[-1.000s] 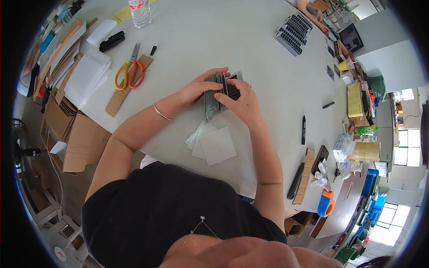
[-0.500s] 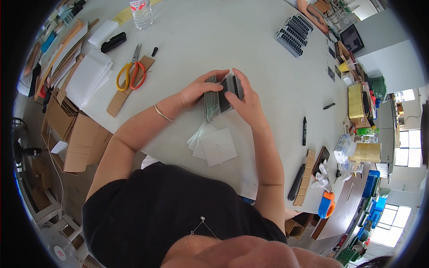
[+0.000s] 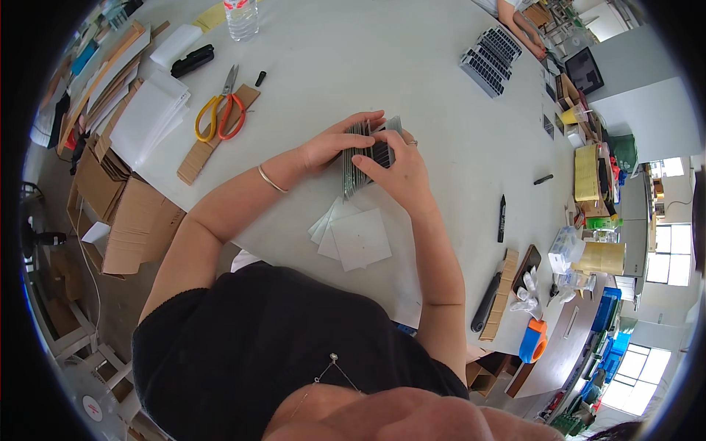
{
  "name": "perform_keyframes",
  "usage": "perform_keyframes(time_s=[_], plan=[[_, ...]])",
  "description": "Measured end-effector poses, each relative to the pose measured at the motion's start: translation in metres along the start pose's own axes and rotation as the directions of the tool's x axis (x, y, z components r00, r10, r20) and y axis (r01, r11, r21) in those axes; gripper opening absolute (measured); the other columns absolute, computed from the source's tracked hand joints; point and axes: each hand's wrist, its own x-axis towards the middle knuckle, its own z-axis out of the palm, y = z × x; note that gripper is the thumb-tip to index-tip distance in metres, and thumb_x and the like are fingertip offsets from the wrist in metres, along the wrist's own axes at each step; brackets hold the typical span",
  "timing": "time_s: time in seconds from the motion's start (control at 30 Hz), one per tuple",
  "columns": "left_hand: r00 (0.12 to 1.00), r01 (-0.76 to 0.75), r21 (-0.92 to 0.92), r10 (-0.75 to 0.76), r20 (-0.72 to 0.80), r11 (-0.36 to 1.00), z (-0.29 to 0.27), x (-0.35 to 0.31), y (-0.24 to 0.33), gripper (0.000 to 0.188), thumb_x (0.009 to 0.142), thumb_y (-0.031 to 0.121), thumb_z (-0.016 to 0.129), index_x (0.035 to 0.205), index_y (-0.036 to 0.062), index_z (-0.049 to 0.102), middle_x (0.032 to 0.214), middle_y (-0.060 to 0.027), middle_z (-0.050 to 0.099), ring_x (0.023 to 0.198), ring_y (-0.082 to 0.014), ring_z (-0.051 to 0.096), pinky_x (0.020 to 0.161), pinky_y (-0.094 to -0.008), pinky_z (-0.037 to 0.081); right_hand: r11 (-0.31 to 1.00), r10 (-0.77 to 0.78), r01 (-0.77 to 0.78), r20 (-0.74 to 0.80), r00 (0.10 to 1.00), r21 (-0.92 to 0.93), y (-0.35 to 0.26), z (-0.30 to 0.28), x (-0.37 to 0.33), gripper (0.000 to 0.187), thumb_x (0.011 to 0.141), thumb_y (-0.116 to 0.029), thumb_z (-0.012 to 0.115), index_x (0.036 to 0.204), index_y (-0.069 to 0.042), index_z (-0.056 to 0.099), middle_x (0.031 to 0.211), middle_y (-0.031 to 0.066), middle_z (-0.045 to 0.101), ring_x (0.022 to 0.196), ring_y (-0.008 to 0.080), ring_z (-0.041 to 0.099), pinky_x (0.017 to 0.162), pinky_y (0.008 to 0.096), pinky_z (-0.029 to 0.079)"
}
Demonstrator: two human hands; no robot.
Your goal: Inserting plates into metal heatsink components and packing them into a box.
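Fingers (image 3: pixel 365 116) of the left hand (image 3: pixel 323 149) are clamped on a stack of thin plates (image 3: pixel 354 170), its thumb across the upper part; we take twelve o'clock as straight away from the wearer. Right hand (image 3: pixel 404 176) closes on the stack from four o'clock, thumb and forefinger set apart with a dark face showing between them. Exactly how many plates it pinches, we cannot tell. Relation that matters, in our judgement: plate edges run long from just past twelve to just past six, the row layered nine to three, so the stack lies at three o'clock from the left palm and ten from the right. Both hands touch it; neither is nearer. Just beyond the stack's six o'clock end we note overlapping white squares (image 3: pixel 360 239) on the table (image 3: pixel 294 81). Farther out: scissors (image 3: pixel 222 117) at ten, dark marker (image 3: pixel 502 220) at four, grey racks (image 3: pixel 489 65) at two.
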Motion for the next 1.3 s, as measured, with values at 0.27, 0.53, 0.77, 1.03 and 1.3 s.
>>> perform_keyframes(time_s=[0.27, 0.53, 0.77, 1.03, 1.3], plan=[[0.999, 0.007, -0.035, -0.006, 0.044, 0.999, -0.003, -0.004, 0.001, 0.064, 0.086, 0.017, 0.058, 0.142, 0.0051, 0.029, 0.142, -0.0115, 0.032, 0.132, -0.0235, 0.032, 0.108, -0.0349, 0.029, 0.999, -0.024, 0.024, 0.01, 1.0, 0.024, 0.002, 0.001, 0.0, 0.04, 0.071, -0.031, 0.075, 0.099, -0.006, 0.06, 0.099, 0.0102, 0.059, 0.091, 0.0238, 0.058, 0.078, 0.0345, 0.048], [0.996, 0.018, -0.074, -0.012, 0.085, 0.997, -0.005, -0.004, 0.001, 0.063, 0.086, 0.016, 0.056, 0.141, 0.0034, 0.029, 0.142, -0.0111, 0.034, 0.129, -0.0232, 0.036, 0.106, -0.0344, 0.033, 1.0, -0.014, 0.013, 0.013, 1.0, 0.025, 0.001, -0.001, 0.001, 0.041, 0.071, -0.032, 0.075, 0.1, -0.006, 0.061, 0.099, 0.0111, 0.058, 0.091, 0.0241, 0.057, 0.077, 0.0345, 0.047], [0.996, 0.018, -0.093, -0.009, 0.093, 0.995, -0.005, -0.004, 0.002, 0.063, 0.085, 0.016, 0.056, 0.141, 0.0032, 0.03, 0.138, -0.0112, 0.038, 0.126, -0.0231, 0.041, 0.104, -0.0346, 0.035, 0.999, -0.031, 0.031, -0.001, 1.0, 0.028, 0.0, -0.001, 0.001, 0.042, 0.071, -0.032, 0.075, 0.1, -0.006, 0.06, 0.099, 0.0113, 0.058, 0.089, 0.0239, 0.058, 0.077, 0.0343, 0.047], [0.995, 0.035, -0.094, -0.026, 0.093, 0.995, -0.005, -0.005, 0.002, 0.061, 0.085, 0.016, 0.056, 0.14, 0.004, 0.032, 0.132, -0.0111, 0.044, 0.121, -0.0223, 0.045, 0.101, -0.0348, 0.038, 1.0, 0.01, -0.01, 0.017, 1.0, 0.027, -0.001, -0.002, 0.0, 0.047, 0.072, -0.032, 0.075, 0.107, -0.006, 0.059, 0.103, 0.0115, 0.058, 0.094, 0.0249, 0.059, 0.079, 0.0343, 0.048], [0.995, 0.036, -0.077, -0.029, 0.096, 0.996, -0.009, -0.003, -0.002, 0.061, 0.083, 0.017, 0.057, 0.139, 0.0057, 0.035, 0.127, -0.0103, 0.046, 0.118, -0.0205, 0.046, 0.101, -0.0325, 0.037, 0.977, -0.153, 0.153, -0.009, 0.988, 0.148, 0.01, -0.001, 0.003, 0.047, 0.079, -0.021, 0.062, 0.124, -0.012, 0.054, 0.12, 0.0157, 0.054, 0.105, 0.03, 0.055, 0.083, 0.0384, 0.048]])
